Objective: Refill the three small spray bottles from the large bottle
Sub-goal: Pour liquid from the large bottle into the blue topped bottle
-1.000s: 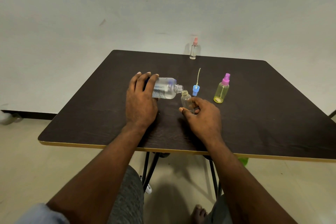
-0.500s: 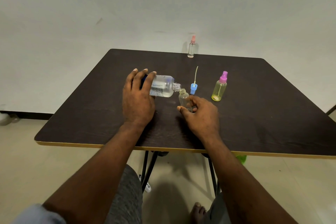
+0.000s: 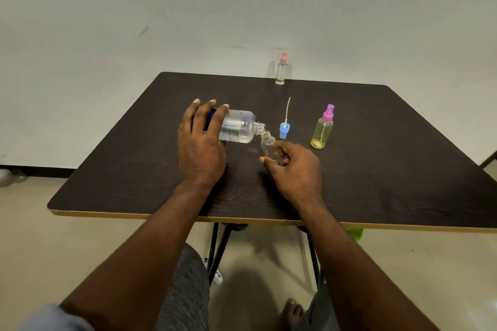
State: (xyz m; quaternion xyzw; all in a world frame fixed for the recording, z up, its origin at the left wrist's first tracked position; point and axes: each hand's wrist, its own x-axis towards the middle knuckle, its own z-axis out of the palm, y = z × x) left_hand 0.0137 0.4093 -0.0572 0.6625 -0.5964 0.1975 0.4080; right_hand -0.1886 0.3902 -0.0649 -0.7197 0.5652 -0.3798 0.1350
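Clear large bottle (image 3: 239,126), gripped by the left hand (image 3: 201,148), tips into the small bottle (image 3: 270,149) pinched by the right hand (image 3: 295,169).

A dark wooden table (image 3: 376,169) stands against a plain pale wall (image 3: 134,8) on a light floor (image 3: 53,250).

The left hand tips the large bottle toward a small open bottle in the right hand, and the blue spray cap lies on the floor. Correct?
No. The head view shows the blue spray cap standing on the table, beyond the right hand. The left hand does tip the large bottle toward the small open bottle.
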